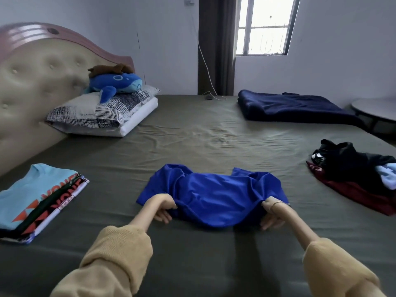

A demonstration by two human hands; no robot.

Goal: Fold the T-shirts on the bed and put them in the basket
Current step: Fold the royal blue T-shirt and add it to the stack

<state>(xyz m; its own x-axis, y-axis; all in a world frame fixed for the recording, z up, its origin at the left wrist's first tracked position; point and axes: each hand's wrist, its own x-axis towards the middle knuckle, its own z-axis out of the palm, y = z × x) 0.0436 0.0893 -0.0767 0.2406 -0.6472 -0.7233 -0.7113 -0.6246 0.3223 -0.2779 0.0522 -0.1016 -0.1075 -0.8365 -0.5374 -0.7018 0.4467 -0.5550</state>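
Observation:
A bright blue T-shirt (214,194) lies bunched on the olive bed sheet (203,133) right in front of me. My left hand (164,207) grips its near left edge, fingers curled into the cloth. My right hand (271,212) grips the near right edge the same way, lifting the hem slightly. A stack of folded T-shirts (36,200), light blue on top, sits at the left. A heap of unfolded dark, maroon and pale blue garments (355,174) lies at the right. No basket is in view.
Pillows (102,112) with a blue plush whale (115,82) lean at the padded headboard (32,82) on the far left. A folded navy blanket (293,108) lies at the far right. A round table (377,108) stands past the bed's right edge.

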